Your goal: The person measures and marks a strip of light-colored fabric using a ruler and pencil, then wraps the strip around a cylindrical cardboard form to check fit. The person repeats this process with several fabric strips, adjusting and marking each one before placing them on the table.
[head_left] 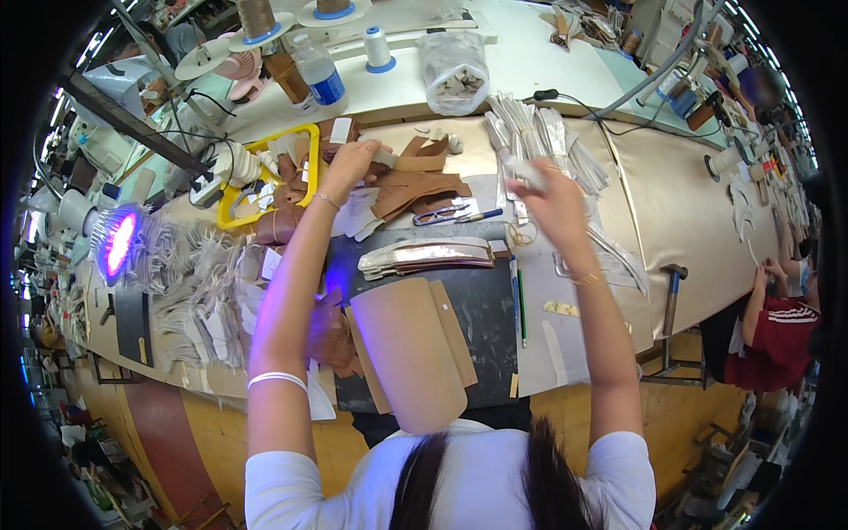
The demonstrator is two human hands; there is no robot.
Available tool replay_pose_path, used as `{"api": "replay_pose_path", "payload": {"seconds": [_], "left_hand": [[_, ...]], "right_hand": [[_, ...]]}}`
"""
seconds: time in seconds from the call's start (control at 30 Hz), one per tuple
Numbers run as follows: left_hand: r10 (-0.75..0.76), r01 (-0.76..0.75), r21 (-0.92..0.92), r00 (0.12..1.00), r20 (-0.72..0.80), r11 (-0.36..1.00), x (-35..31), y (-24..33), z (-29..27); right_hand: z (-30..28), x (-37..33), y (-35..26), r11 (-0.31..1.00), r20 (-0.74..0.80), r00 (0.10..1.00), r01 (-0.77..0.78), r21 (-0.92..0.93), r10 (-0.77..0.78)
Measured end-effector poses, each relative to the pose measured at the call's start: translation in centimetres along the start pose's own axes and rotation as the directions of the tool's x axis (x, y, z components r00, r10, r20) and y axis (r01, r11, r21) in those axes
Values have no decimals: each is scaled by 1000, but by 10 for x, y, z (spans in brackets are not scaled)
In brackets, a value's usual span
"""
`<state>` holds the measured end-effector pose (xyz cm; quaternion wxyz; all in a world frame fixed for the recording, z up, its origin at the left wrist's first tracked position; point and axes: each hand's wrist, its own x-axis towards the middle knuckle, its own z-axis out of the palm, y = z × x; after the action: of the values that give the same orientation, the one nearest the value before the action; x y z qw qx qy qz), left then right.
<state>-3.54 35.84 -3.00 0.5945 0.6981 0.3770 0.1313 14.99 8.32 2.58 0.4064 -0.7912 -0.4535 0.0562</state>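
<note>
Left hand (351, 168), at 11 o'clock over the counter (693, 203), beside brown pieces (413, 196); its grip cannot be told. Right hand (558, 205), at 2 o'clock, pinching a blurred pale piece (526, 173) near bundled pale strips (549, 132) at 1 o'clock.

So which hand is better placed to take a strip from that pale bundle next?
Probably the right hand: it is nearest the pale bundle, though it seems to hold a blurred pale piece. The left hand is farther, by the yellow basket.
</note>
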Motion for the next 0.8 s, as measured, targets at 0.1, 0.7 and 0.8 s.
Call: {"api": "replay_pose_path", "payload": {"seconds": [0.1, 0.7, 0.8], "left_hand": [[-111, 116, -271, 993, 32, 956, 1, 0, -2], [378, -172, 466, 838, -394, 868, 14, -51, 21], [411, -205, 491, 838, -360, 847, 17, -55, 16]], "right_hand": [[77, 45, -31, 950, 123, 943, 301, 86, -310], [40, 82, -11, 951, 88, 988, -149, 271, 129], [-16, 75, 7, 986, -140, 989, -29, 163, 52]]}}
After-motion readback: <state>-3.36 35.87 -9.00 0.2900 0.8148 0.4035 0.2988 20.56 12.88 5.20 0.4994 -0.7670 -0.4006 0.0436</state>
